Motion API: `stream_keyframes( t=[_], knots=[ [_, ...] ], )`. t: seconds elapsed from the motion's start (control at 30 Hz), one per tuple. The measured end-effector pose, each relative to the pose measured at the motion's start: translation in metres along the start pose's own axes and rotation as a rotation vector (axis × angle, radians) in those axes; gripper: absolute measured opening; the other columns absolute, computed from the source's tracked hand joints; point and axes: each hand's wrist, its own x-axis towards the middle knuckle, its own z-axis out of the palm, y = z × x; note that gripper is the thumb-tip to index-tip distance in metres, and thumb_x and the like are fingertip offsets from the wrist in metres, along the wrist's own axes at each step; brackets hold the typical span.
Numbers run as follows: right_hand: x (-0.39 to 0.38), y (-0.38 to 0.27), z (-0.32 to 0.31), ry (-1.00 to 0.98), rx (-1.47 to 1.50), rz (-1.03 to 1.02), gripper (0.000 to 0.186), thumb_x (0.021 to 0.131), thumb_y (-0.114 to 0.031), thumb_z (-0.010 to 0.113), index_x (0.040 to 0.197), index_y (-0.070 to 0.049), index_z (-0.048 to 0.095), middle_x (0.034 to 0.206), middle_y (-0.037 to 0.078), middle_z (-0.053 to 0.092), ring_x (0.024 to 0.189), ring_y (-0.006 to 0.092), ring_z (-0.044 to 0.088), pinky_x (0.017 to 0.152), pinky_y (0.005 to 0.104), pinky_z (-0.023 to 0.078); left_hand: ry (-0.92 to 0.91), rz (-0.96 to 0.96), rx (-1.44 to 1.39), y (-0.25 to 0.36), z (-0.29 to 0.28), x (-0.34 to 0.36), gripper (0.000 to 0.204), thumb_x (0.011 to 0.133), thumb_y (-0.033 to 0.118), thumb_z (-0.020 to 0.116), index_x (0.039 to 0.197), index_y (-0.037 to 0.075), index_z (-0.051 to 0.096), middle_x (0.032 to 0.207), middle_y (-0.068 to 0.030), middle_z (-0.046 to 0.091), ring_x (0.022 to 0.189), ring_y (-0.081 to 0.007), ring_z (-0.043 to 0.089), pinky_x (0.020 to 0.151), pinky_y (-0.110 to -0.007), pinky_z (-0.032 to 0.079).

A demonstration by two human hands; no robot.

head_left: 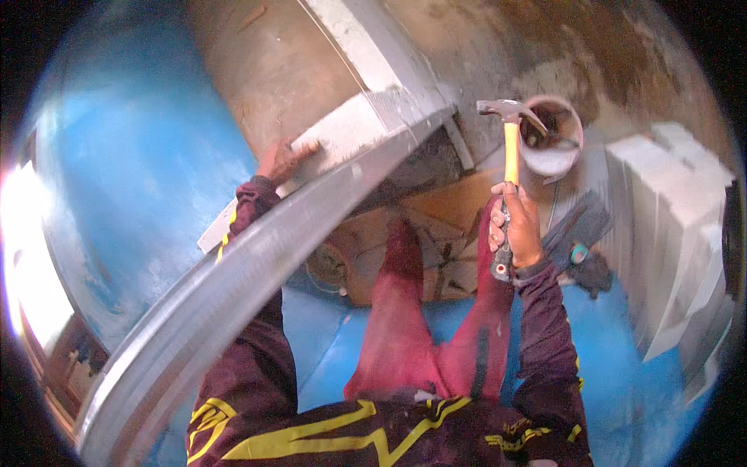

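Note:
My right hand (517,224) is closed around the dark lower grip of a claw hammer (511,148). The hammer stands head up, with a yellow upper handle and a metal head, its claw toward the right. Farther left, my left hand (286,161) lies on a pale block wall (342,134), its fingers stretched along the top. A long grey metal bar (257,272) runs diagonally past the near side of that wall and beneath my left forearm. The palm of my left hand is hidden.
A round bucket (577,140) with pale material inside stands behind the hammer head. Several white blocks (661,167) are stacked at the right. Dark cloth-like items (587,272) lie beside my right forearm. A blue wall (148,148) rises at the left.

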Motion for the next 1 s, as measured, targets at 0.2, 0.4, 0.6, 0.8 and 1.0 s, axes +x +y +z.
stream_keyframes(
  t=[0.2,0.4,0.6,0.8,1.0],
  knots=[
    [-0.063,0.096,-0.01,-0.004,-0.271,0.114,0.036,0.105,-0.042,0.047,0.109,-0.007,0.052,0.065,-0.001,0.046,0.037,0.009,0.042,0.034,0.0277,0.04,0.15,0.356,0.081,-0.063,-0.018,-0.003,0.047,0.108,0.037,0.041,0.136,0.003,0.058,0.129,-0.0102,0.064,0.121,-0.0209,0.056,0.105,-0.035,0.043],
    [-0.101,0.176,0.026,-0.23,-0.36,-0.06,0.031,0.106,-0.033,0.048,0.115,-0.004,0.056,0.058,-0.001,0.045,0.039,0.007,0.044,0.036,0.0251,0.037,0.113,-0.071,0.046,-0.172,-0.053,-0.032,0.077,0.095,0.067,0.048,0.14,0.006,0.057,0.142,-0.0168,0.056,0.137,-0.0304,0.046,0.114,-0.04,0.033],
    [-0.096,0.195,0.102,-0.222,-0.771,-0.654,0.025,0.1,-0.03,0.06,0.11,-0.006,0.058,0.065,0.013,0.058,0.055,0.0275,0.061,0.052,0.0386,0.043,0.138,0.055,-0.142,-0.269,-0.033,-0.056,0.07,0.094,0.06,0.057,0.139,0.006,0.056,0.138,-0.0146,0.059,0.13,-0.0266,0.052,0.11,-0.038,0.038],
    [-0.077,0.174,0.192,-0.264,-0.992,-0.65,0.026,0.099,-0.028,0.061,0.114,-0.008,0.058,0.071,0.019,0.062,0.064,0.0401,0.065,0.057,0.0437,0.047,0.282,0.22,-0.236,-0.305,-0.016,-0.041,0.062,0.093,0.056,0.059,0.133,0.009,0.061,0.125,-0.016,0.067,0.118,-0.0297,0.061,0.102,-0.038,0.044],
    [-0.055,0.15,0.247,-0.262,-1.113,-0.874,0.034,0.097,-0.032,0.063,0.119,-0.007,0.056,0.088,0.023,0.068,0.083,0.0464,0.066,0.065,0.0502,0.052,0.391,0.288,-0.331,-0.29,0.004,-0.037,0.055,0.096,0.055,0.055,0.13,0.013,0.065,0.123,-0.0119,0.069,0.114,-0.0265,0.064,0.101,-0.038,0.045]
  ],
)
